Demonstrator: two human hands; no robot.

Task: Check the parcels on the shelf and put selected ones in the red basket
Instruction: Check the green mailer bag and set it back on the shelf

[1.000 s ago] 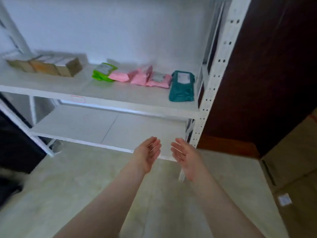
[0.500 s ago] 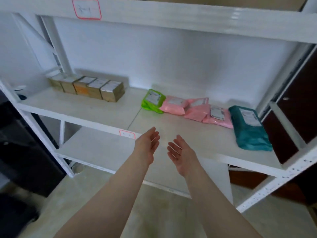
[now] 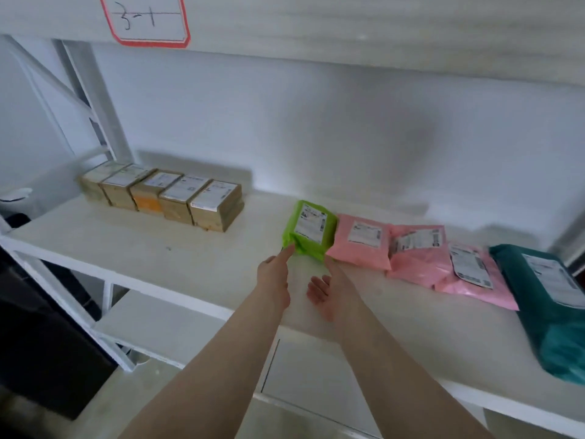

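Observation:
A green parcel (image 3: 308, 229) with a white label lies on the white shelf (image 3: 177, 248). To its right lie three pink parcels (image 3: 364, 242) and a teal parcel (image 3: 550, 302). A row of several brown boxes (image 3: 164, 194) stands at the back left. My left hand (image 3: 273, 277) reaches forward, a fingertip touching the green parcel's near left corner. Palm up, my right hand (image 3: 329, 289) has its fingers at the parcel's near right edge. Neither hand holds anything. The red basket is out of view.
A red-bordered tag marked "3-1" (image 3: 145, 17) is stuck on the upper shelf's front edge. A lower shelf board (image 3: 177, 324) sits below. A dark object (image 3: 38, 343) stands on the floor at the left beside the rack's white uprights (image 3: 85, 99).
The view has moved closer to the shelf. Both hands have reached forward from in front of the shelf edge to the green parcel.

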